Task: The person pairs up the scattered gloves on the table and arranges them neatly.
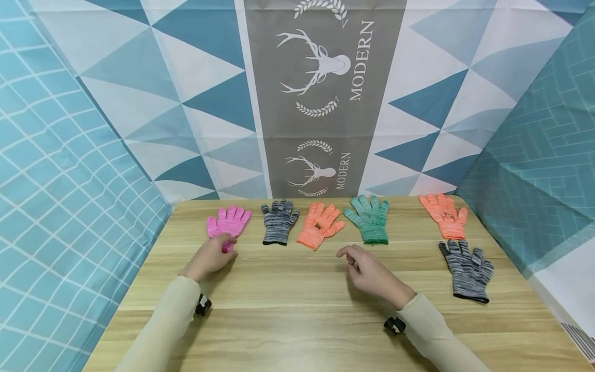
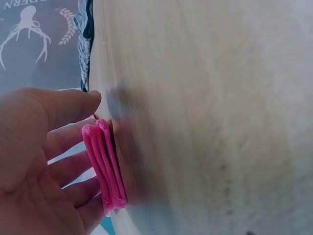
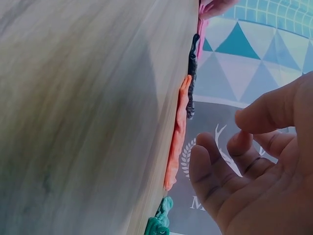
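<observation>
A pink knit glove [image 1: 230, 221] lies palm-side down or up at the far left of the row, fingers pointing away. My left hand [image 1: 213, 257] is over its cuff end. In the left wrist view the folded pink cuff [image 2: 104, 166] stands against the fingers, while the thumb is apart from it. My right hand [image 1: 373, 272] hovers over the table with loosely curled fingers and holds nothing. Nearest to it are a green glove [image 1: 372, 219] and an orange glove [image 1: 318, 226] with a dark patch. A grey-black glove [image 1: 279, 222] lies between the pink and orange ones.
At the right side of the wooden table [image 1: 297, 310] lie a second orange glove [image 1: 448, 214] and, just below it, a second grey-black glove [image 1: 468, 271]. A patterned cloth [image 1: 321, 119] hangs behind the table's back edge, with blue cloths at both sides.
</observation>
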`<state>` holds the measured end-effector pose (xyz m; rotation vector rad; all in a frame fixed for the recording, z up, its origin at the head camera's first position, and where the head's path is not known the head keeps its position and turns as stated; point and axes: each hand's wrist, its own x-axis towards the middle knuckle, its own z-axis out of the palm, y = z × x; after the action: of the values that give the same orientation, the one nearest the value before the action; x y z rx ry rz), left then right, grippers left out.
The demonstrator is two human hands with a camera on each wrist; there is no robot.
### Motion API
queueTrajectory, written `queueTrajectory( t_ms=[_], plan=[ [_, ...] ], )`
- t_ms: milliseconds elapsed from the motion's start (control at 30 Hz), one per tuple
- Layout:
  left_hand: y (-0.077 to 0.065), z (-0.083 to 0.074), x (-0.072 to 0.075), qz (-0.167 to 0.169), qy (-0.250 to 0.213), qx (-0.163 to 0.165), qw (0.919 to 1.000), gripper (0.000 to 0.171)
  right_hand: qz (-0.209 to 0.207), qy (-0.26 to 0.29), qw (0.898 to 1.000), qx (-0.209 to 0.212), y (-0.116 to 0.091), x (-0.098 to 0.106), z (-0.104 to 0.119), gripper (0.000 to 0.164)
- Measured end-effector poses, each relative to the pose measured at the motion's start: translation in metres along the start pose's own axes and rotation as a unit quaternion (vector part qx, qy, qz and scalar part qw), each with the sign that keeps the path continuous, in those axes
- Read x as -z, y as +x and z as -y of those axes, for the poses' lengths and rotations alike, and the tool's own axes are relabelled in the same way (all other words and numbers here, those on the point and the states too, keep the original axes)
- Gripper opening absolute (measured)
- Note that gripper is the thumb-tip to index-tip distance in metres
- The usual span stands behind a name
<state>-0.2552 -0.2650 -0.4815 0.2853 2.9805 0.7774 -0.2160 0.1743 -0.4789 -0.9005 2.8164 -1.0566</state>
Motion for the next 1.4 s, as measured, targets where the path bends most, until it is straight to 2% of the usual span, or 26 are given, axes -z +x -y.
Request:
queueTrajectory(
  t_ms=[400,633,833,1000,1133,1400],
  plan=[
    [0.007,0.005,0.001,0.001,0.011,-0.004,0.9999,0.042,0.011,0.024,0.998,-0.056,-0.001,0.002,0.0,0.033],
    [0.009,0.005,0.002,0.002,0.013,-0.005,0.9999,0.042,0.026,0.006,0.998,-0.054,-0.002,0.004,-0.001,0.031],
    [0.01,0.004,0.001,0.009,0.033,-0.024,0.9991,0.044,0.035,-0.005,0.998,-0.051,-0.002,0.004,-0.003,0.035],
    [0.001,-0.003,-0.005,-0.001,0.065,-0.061,0.996,0.044,0.034,-0.02,0.999,-0.031,-0.005,0.007,-0.005,0.028],
    [-0.009,-0.014,-0.011,-0.018,0.094,-0.086,0.9916,0.055,0.033,-0.027,0.999,-0.012,-0.009,0.008,-0.009,0.028],
    [-0.035,-0.04,-0.022,-0.012,0.106,-0.076,0.9914,0.081,0.03,-0.066,0.997,-0.006,-0.015,0.011,-0.013,0.049]
  ],
)
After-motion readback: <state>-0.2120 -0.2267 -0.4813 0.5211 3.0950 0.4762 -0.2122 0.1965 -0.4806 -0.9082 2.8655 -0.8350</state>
